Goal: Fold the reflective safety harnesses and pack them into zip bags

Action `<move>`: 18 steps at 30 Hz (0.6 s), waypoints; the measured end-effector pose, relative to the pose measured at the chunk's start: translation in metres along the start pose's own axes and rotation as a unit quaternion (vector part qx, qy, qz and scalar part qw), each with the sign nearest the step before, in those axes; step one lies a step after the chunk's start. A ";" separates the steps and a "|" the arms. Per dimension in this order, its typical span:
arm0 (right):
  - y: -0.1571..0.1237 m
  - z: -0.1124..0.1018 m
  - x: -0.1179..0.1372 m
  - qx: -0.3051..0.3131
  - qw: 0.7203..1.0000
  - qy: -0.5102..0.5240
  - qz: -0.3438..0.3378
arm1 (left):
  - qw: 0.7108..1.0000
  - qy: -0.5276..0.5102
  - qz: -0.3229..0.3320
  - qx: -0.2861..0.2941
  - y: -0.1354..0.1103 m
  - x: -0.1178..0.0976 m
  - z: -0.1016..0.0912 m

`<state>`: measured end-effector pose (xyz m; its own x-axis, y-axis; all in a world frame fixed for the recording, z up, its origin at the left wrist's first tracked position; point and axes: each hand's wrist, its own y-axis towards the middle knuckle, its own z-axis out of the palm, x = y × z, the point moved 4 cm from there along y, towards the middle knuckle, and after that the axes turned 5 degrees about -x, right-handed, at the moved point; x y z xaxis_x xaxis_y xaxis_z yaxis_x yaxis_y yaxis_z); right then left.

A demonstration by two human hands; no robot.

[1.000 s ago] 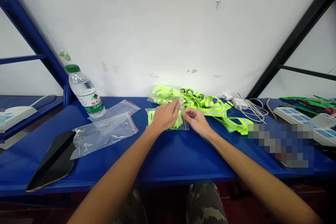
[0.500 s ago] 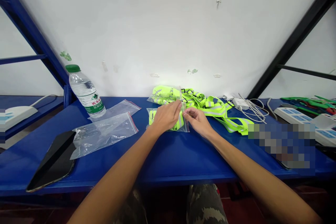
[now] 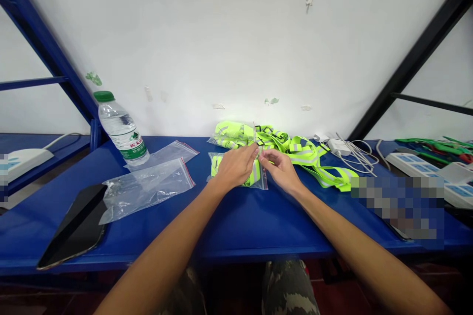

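Observation:
A clear zip bag (image 3: 254, 177) stuffed with a neon yellow reflective strap lies on the blue table (image 3: 236, 221), its open edge turned up. My left hand (image 3: 236, 166) rests on the bag and pinches that edge. My right hand (image 3: 280, 167) pinches the same edge from the right, fingertips almost meeting the left ones. Behind the hands sits another packed bag (image 3: 231, 134), and a loose tangle of neon reflective straps (image 3: 314, 157) spreads to the right.
Two empty zip bags (image 3: 148, 184) lie at the left, beside a water bottle (image 3: 121, 129) and a black phone (image 3: 74, 224). White charger and cables (image 3: 347, 150) sit at the back right, power strips (image 3: 424, 165) further right. A white wall stands close behind.
Both hands have shifted slightly along the bag's upturned edge, fingertips closer together; the bag and everything else stay in place.

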<state>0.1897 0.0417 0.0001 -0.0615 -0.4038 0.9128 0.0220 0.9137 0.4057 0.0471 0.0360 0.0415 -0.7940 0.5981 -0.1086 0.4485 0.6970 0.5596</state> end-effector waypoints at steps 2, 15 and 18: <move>0.000 0.000 0.001 0.001 1.000 -0.001 -0.002 | 1.000 -0.003 -0.002 0.005 0.000 -0.001 0.000; -0.002 0.000 0.011 -0.012 0.999 -0.030 -0.024 | 0.999 -0.003 0.009 0.034 -0.001 -0.006 -0.003; -0.001 -0.003 0.009 -0.027 0.999 -0.019 -0.020 | 0.998 0.046 0.014 0.037 -0.001 -0.004 -0.007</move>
<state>0.1918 0.0371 0.0076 -0.1017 -0.4372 0.8936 0.0732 0.8926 0.4450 0.0469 0.0297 0.0469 -0.8130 0.5820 -0.0161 0.4978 0.7093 0.4991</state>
